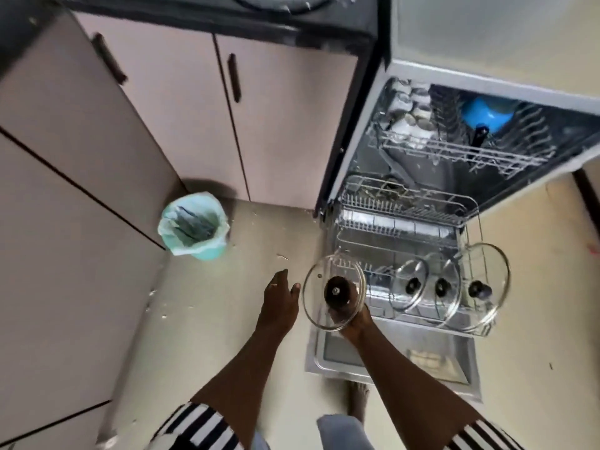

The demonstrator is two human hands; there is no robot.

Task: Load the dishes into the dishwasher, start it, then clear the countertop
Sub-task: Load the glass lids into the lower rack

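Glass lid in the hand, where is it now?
Head view, lower centre: the right hand holds the glass lid by the front left corner of the pulled-out lower rack, left of three racked lids.

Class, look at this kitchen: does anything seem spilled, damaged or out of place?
Yes: pale scraps lie scattered on the floor beside the cabinet, near the teal bin, as if spilled. The glass lid in the right hand looks intact.

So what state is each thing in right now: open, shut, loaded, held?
Dishwasher door: open, folded flat.
Lower rack: pulled out.
Upper rack: loaded, holds a blue bowl.
Three racked lids: standing on edge.
Held glass lid: gripped by right hand, not yet racked.
Left hand: open, empty.
Bin: lined, uncovered.
Cupboard doors: shut.
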